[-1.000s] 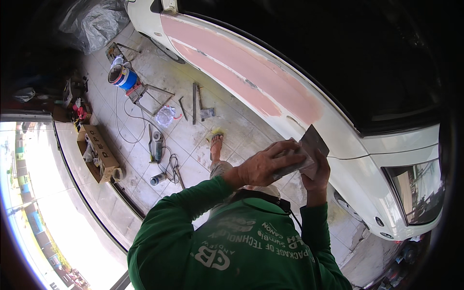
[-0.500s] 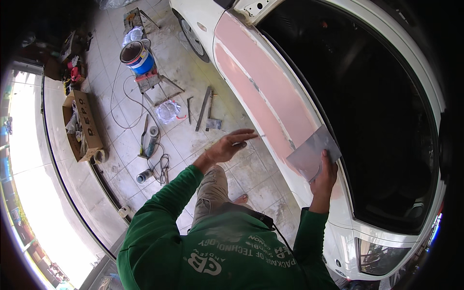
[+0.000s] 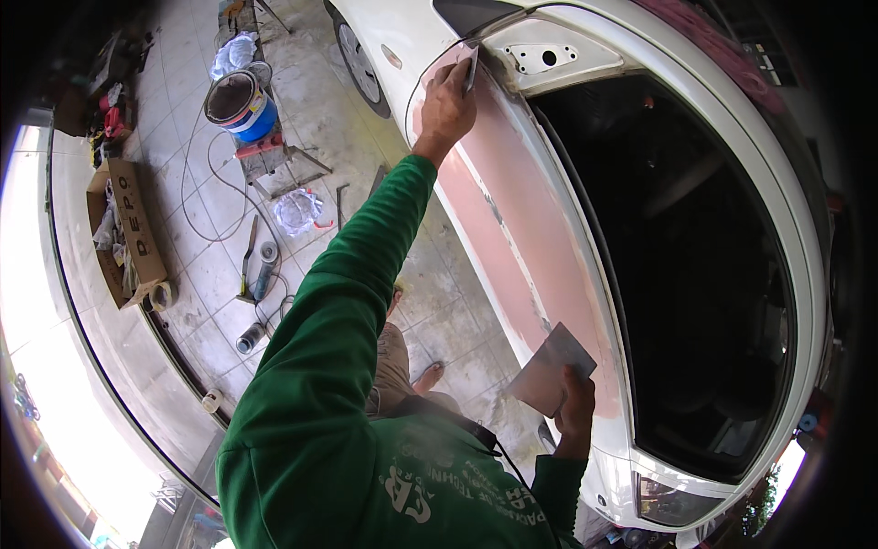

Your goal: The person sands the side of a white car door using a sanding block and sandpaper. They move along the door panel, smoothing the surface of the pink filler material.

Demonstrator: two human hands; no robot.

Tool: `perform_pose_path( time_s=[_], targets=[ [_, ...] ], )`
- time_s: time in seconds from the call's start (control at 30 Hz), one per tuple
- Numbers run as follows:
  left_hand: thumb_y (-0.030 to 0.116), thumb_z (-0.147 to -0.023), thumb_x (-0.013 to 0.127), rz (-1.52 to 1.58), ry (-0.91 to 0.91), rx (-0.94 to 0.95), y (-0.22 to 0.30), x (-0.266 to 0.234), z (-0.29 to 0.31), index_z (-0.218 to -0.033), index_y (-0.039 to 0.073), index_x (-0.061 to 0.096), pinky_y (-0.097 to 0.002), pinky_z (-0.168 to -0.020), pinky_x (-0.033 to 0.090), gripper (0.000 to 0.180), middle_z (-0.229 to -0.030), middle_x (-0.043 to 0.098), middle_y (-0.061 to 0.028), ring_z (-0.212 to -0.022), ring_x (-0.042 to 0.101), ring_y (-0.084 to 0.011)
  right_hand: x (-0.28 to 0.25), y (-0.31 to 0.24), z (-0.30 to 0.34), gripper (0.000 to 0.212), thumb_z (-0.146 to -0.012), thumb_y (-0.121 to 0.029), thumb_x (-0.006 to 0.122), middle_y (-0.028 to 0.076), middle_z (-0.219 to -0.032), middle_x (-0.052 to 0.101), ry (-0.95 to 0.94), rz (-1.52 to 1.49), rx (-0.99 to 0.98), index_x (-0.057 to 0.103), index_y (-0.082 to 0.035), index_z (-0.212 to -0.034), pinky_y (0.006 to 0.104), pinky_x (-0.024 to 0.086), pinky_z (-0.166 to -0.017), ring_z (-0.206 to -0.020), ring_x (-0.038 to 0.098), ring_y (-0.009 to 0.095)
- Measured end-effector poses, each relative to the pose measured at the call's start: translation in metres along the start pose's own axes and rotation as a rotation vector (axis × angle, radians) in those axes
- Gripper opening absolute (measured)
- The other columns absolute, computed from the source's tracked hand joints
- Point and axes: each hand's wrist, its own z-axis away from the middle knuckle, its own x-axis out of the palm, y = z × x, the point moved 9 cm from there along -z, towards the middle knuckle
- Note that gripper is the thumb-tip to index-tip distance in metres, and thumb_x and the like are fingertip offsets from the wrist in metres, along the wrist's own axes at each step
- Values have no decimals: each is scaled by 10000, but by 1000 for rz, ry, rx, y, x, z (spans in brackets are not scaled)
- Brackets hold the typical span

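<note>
My left hand (image 3: 446,108) reaches far out along the white car (image 3: 407,27), closed on a thin grey spreader (image 3: 472,69). The spreader's edge is at the front top corner of the door panel (image 3: 526,210), which carries broad pink patches of filler. Between the patches runs a pale strip with darker bare spots. Nearer to me, my right hand (image 3: 576,407) grips a flat grey plate (image 3: 551,373) by its edge, thumb on top. A faint pinkish smear shows on the plate, which hovers over the rear lower part of the door.
On the tiled floor to the left are a blue paint bucket (image 3: 245,105) on a low stand, an angle grinder (image 3: 265,270) with its cord, a hammer (image 3: 249,261) and crumpled plastic (image 3: 298,211). A cardboard box (image 3: 128,233) stands by the sliding-door track.
My left hand has moved forward and away, from beside the door up to its front top corner. My right hand with the plate has shifted slightly left and nearer to me.
</note>
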Motion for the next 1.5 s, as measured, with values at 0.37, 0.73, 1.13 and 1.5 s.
perform_pose_path(
  time_s=[0.37,0.73,1.13,1.5],
  targets=[
    [101,-996,565,7,-113,-3,-30,-5,-40,-1404,32,650,-460,-1037,536,422,-1311,686,-232,-1214,658,-422,14,-8,-11,398,-1010,-195,692,75,-1187,684,15,-31,-33,627,70,-1299,340,500,-942,-1075,646,176],
    [-52,-852,621,21,-149,20,122,7,117,-1418,20,619,-463,-1043,522,570,-1341,652,-174,-1182,622,-408,2,4,-21,361,-1025,-179,674,63,-1134,679,-34,-19,-20,633,53,-1299,335,504,-909,-1017,643,166],
    [72,-941,554,-75,-92,26,-32,-15,-29,-1356,37,681,-463,-1069,518,435,-1306,688,-208,-1220,644,-407,-20,12,-13,420,-988,-166,716,67,-1168,676,24,-31,13,616,40,-1340,346,507,-948,-1063,647,186],
    [-24,-807,550,-1,-29,119,53,18,80,-1375,4,637,-458,-1035,516,575,-1263,671,-193,-1135,646,-384,-60,48,-20,352,-997,-185,686,68,-1109,686,13,42,-4,642,24,-1276,382,554,-885,-994,674,190]
  ],
)
